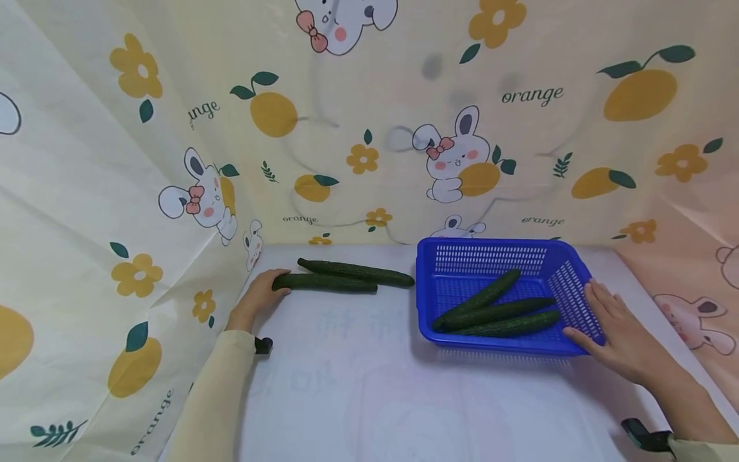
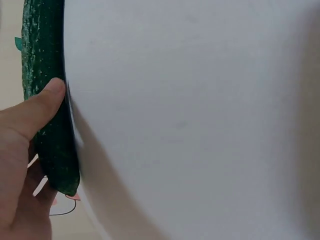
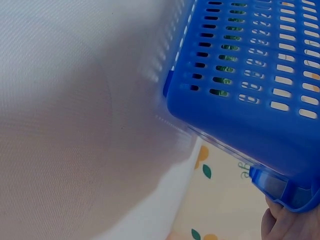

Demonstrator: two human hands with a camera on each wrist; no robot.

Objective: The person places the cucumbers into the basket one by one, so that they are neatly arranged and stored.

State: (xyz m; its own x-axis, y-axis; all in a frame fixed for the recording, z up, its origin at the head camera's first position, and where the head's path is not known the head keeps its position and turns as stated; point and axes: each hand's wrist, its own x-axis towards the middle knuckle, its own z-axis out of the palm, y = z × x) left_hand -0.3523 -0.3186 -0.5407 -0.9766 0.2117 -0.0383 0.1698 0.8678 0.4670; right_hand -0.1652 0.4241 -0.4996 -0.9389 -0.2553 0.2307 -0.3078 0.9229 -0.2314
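Note:
In the head view my left hand (image 1: pixel 267 296) grips the left end of a dark green cucumber (image 1: pixel 331 283). The left wrist view has the thumb (image 2: pixel 53 92) pressed along the bumpy skin of this cucumber (image 2: pixel 52 125), fingers behind it. Just behind lies another cucumber (image 1: pixel 360 271), its right end near the basket. On the right, a blue plastic basket (image 1: pixel 491 344) contains three cucumbers (image 1: pixel 493 314). My right hand (image 1: pixel 620 333) rests at its right front corner, fingers extended along the rim. Only part of that hand (image 3: pixel 287 222) shows beside the basket (image 3: pixel 225 117) in the right wrist view.
A white cloth covers the table (image 1: pixel 346 385). Patterned curtains (image 1: pixel 346 83) with rabbits and oranges rise behind the table and on both sides. Dark wrist devices (image 1: pixel 643 436) are strapped over both pale sleeves (image 1: pixel 213 391).

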